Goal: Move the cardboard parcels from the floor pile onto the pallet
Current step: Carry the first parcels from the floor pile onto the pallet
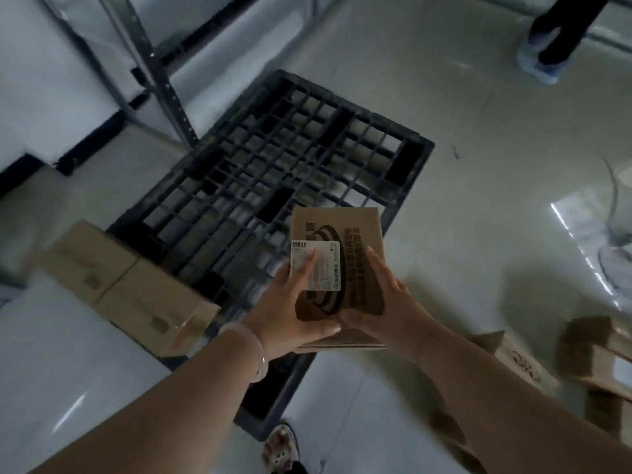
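Several left: the pile (595, 357) at 4 o'clock held a few parcels on the floor (478, 165); blur hid the exact count.
Left hand (290, 309): gripped the parcel (355, 234) at its 7 o'clock corner, fingers laid over the white label (325, 265), thumb hooked round the near edge.
Right hand (383, 302): gripped the 5 o'clock corner, fingers along the top face, thumb tucked at the near edge.
Parcel: held level between both hands, its far half jutting toward 12 o'clock past the fingertips, over the near rim of the pallet (273, 159) and not yet set down.
Box (130, 289): lay at 8 o'clock by the pallet's near corner; whether it rested on the pallet or the floor could not be told.
Pallet: stretched toward 12 o'clock with its grid bare.
Progress: probably early, with at most one box placed.
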